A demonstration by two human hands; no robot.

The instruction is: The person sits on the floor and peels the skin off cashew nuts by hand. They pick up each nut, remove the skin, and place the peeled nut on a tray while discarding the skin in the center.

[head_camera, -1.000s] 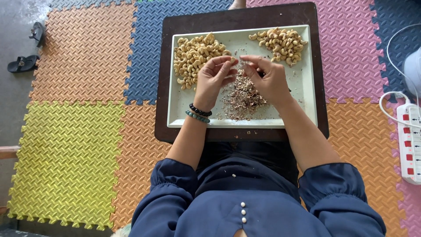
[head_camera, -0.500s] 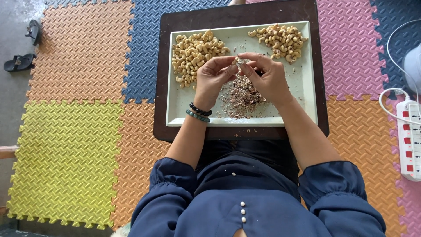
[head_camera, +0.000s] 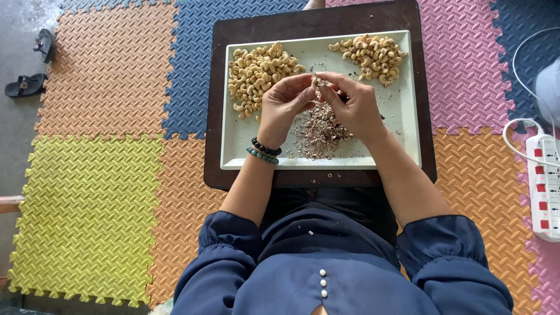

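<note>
A pale rectangular tray point(head_camera: 402, 125) lies on a dark brown board point(head_camera: 256, 29). One heap of pale cashew nuts point(head_camera: 256, 73) sits at the tray's upper left, a smaller heap of cashew nuts point(head_camera: 373, 55) at its upper right. A pile of brownish skin flakes point(head_camera: 321, 131) lies near the tray's front middle. My left hand point(head_camera: 283, 108) and my right hand point(head_camera: 356, 105) meet above that pile, fingertips pinching a single cashew nut point(head_camera: 318, 81) between them. Two bead bracelets point(head_camera: 263, 150) circle my left wrist.
Interlocking foam mats in orange, blue, pink and yellow point(head_camera: 87, 204) cover the floor. A white power strip point(head_camera: 545, 186) with its cable lies at the right edge. A pair of dark sandals point(head_camera: 32, 64) rests on bare floor at the upper left.
Both hands have stayed together over the flake pile, with small finger movements on the nut. The view itself has shifted slightly.
</note>
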